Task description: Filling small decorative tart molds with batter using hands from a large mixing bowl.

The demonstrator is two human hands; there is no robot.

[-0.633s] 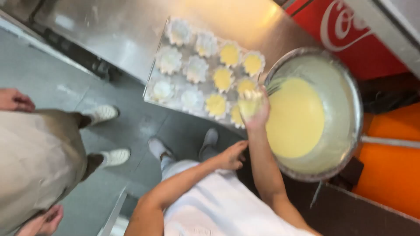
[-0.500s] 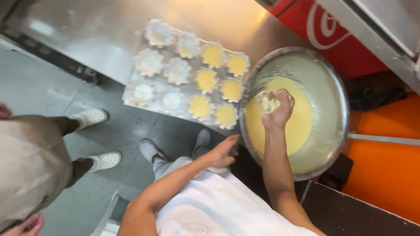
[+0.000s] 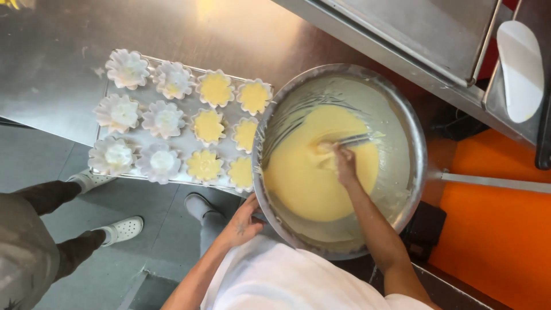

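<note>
Overhead view from a head-worn camera, looking down at a steel counter [image 3: 63, 74] and two bare arms. Large round metal bowl [image 3: 416, 143] at the near edge of the counter, partly overhanging it, filled with smooth yellow batter [image 3: 304, 178]. Right hand [image 3: 344, 166] inside the bowl, fingers closed around a small metal utensil [image 3: 359, 138], tip resting in the batter near its middle. Left hand [image 3: 244, 221] below the bowl's near-left rim, fingers loosely spread, touching or just beside the outer wall; cannot tell whether gripping. White apron or shirt [image 3: 275, 281] at the bottom of the view.

Just left of the bowl, flat metal tray [image 3: 182, 109] near the counter's near edge, carrying twelve flower-shaped paper cups in three rows of four. Six cups [image 3: 215, 89] on the side nearest the bowl filled with yellow batter; six cups [image 3: 126, 68] on the far-left side pale, with only white inside.

Below the counter edge, grey floor [image 3: 155, 229]. At the lower left, another person's legs in dark trousers and white shoes [image 3: 123, 228]. Orange surface [image 3: 499, 241] at the lower right.
</note>
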